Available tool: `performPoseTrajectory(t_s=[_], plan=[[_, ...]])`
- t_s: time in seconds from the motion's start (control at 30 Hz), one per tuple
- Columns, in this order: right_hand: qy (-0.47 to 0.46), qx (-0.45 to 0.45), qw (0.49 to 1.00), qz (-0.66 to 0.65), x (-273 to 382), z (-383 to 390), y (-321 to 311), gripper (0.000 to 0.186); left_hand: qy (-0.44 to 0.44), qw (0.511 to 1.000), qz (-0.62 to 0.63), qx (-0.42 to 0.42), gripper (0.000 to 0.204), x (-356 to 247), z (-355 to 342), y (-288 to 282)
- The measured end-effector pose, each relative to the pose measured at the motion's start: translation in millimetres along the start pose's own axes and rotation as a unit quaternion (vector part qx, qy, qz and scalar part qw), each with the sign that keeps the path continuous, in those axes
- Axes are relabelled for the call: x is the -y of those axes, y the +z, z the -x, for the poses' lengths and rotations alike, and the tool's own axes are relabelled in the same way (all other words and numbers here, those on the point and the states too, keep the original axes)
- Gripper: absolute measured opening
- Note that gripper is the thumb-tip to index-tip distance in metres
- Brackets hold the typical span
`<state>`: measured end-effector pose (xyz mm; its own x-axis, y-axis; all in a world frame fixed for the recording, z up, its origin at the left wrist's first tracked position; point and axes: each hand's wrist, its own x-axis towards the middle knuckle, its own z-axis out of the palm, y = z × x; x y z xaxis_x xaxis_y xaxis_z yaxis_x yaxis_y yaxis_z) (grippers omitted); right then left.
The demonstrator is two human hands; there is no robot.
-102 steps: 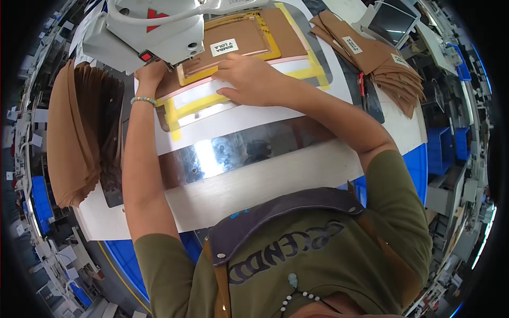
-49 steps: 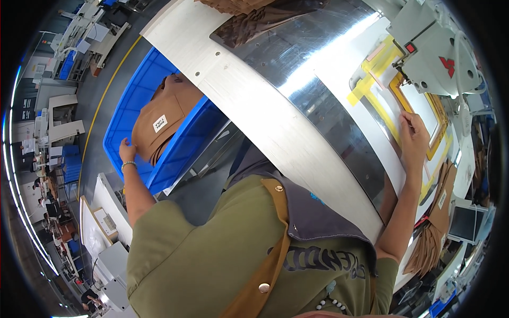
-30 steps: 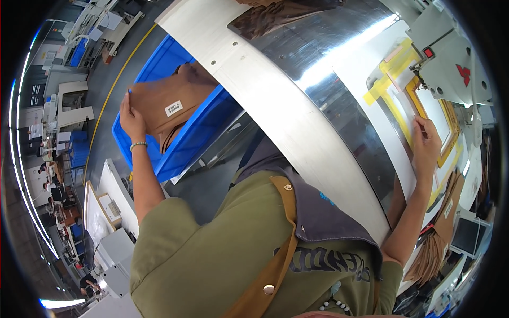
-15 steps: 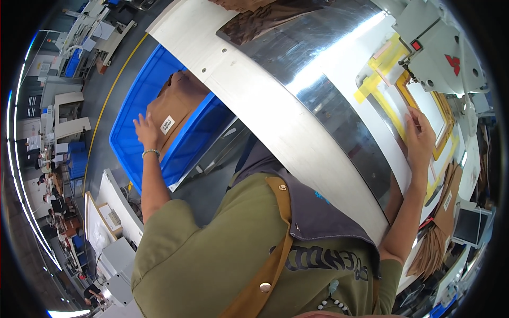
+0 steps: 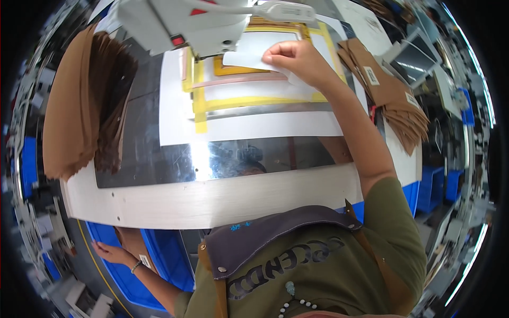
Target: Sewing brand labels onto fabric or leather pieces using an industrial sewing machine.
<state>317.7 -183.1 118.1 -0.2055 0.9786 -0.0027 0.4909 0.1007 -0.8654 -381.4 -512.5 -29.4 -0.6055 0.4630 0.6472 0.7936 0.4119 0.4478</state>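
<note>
Blue bin [image 5: 168, 258], between seven and eight o'clock, one: holds brown flat pieces [image 5: 134, 244], the visible one bearing a white label [image 5: 143, 260]; how many lie beneath cannot be told. Second blue bin [image 5: 430, 189], just past three o'clock: contents too small to tell. Left hand [image 5: 113, 253], at eight o'clock: open, fingers extended toward nine, over the first bin's outer side; contact with the bin cannot be told. White sheet [image 5: 243, 57], thin, at twelve o'clock, over a yellow frame [image 5: 233, 71]: long axis roughly nine to three, free end pointing to nine. Right hand [image 5: 297, 59], near one o'clock: thumb and fingers pinching the sheet's near edge. White machine head [image 5: 212, 29], at eleven o'clock: red switch, red mark. White panel [image 5: 170, 119] with yellow tape, below the frame, lying on a shiny metal plate [image 5: 230, 155]. Brown stack [image 5: 71, 111], between nine and ten o'clock: fanned, edges downward. Brown bundle [image 5: 395, 103], at two o'clock: fanned toward four, two white labels with dark print. Screen [image 5: 416, 58], beyond it: dark face. Shirt [image 5: 297, 270], at six o'clock: large dark lettering; apron flap [image 5: 275, 233] with small blue writing.
</note>
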Motion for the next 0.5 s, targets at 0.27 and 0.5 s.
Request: performPoseTrajectory(t_s=[0.27, 0.5], plan=[[-0.051, 0.004, 0.978, 0.205, -7, -40, -48, 0.021, 0.156, 0.883, 0.355, 0.266, 0.035, -308, -45, 72], [0.015, 0.121, 0.973, 0.195, -28, -69, -2, 0.015, 0.51, 0.732, 0.15, 0.425, 0.051, -444, 6, 137]])
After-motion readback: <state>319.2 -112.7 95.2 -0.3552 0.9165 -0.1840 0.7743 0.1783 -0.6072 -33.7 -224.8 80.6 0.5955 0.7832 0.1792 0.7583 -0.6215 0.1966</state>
